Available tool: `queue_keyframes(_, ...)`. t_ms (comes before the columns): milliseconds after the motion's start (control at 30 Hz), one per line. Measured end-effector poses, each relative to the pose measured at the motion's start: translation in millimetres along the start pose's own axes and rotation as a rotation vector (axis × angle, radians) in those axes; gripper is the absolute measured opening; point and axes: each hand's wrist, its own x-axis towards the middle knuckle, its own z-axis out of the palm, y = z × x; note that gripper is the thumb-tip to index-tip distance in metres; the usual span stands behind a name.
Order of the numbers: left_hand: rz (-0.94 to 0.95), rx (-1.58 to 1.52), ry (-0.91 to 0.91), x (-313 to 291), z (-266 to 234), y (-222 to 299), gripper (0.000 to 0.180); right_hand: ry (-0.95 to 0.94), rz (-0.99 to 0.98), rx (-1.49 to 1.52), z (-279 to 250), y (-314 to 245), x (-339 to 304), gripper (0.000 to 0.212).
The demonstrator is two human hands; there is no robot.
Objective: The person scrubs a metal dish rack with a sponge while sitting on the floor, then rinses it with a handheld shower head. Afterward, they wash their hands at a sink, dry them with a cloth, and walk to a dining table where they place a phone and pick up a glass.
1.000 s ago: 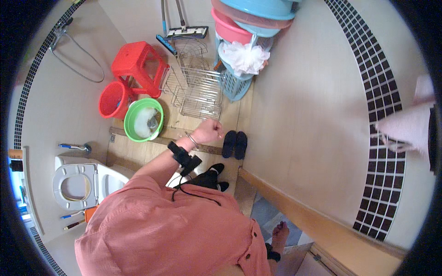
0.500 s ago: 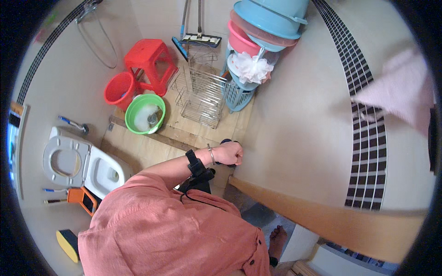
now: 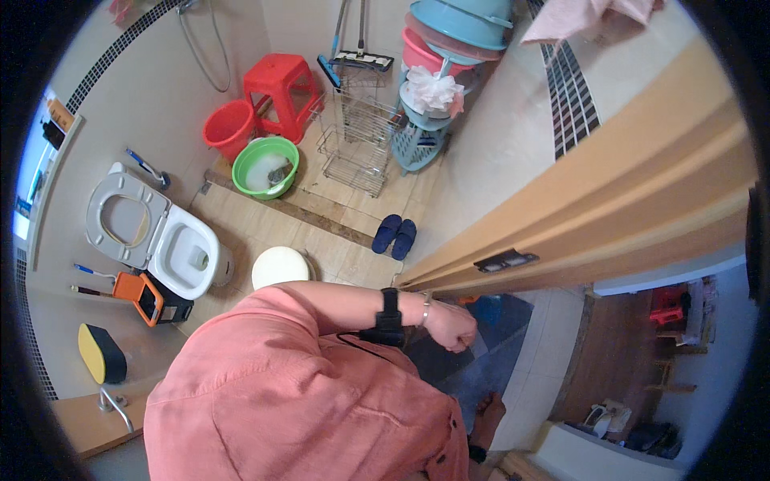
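My left hand (image 3: pixel 451 327), with a bracelet and a black strap on its arm, is curled into a loose fist. Nothing shows in it. It hangs in front of my body, over a dark mat (image 3: pixel 501 349) and below the wooden door frame (image 3: pixel 593 232), apart from both. Beside my shirt's buttoned front, low in the picture, is my right hand (image 3: pixel 488 413), dark and in shadow near a black band. Its fingers are too unclear to tell whether they hold anything.
A toilet (image 3: pixel 183 255) with raised lid stands left, a round white stool (image 3: pixel 281 267) before it. Farther off are blue slippers (image 3: pixel 393 236), a green basin (image 3: pixel 265 189), red bucket (image 3: pixel 229 132), red stool (image 3: pixel 281 92), wire rack (image 3: pixel 365 148) and stacked blue basins (image 3: pixel 461 28).
The view has swung right, so the doorway and the room beyond now show. My left fist has moved from over the slippers to over the mat. The round stool and slippers have come into view.
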Motion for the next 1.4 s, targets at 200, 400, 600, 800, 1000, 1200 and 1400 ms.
queue_keyframes(200,0.101,0.077,0.152,72.9,39.2,18.2,0.019,-0.005,-0.538,-0.997,-54.2,34.5,-8.9,0.021)
queue_keyframes(400,0.083,0.076,0.062,139.2,62.7,27.6,0.021,0.082,0.082,0.022,-99.6,46.2,-10.0,0.025)
queue_keyframes(600,0.026,0.031,0.110,214.9,66.5,28.3,0.022,0.342,0.024,-0.088,-144.4,43.1,15.6,0.021)
queue_keyframes(800,0.109,-0.018,0.286,299.4,53.2,11.2,0.022,0.122,-0.190,-0.324,-218.7,32.3,89.2,0.018)
queue_keyframes(1000,-0.362,-0.643,0.341,358.0,3.2,-17.5,0.010,0.175,-0.015,0.151,-253.5,-42.6,135.3,0.019)
queue_keyframes(1200,-0.400,-0.944,0.693,411.7,-49.9,-17.5,0.016,0.308,0.036,0.132,-251.1,-120.6,166.8,0.026)
queue_keyframes(1400,-0.341,-1.077,0.866,475.6,-86.4,-19.7,0.021,0.205,0.034,0.105,-286.6,-167.0,232.8,0.021)
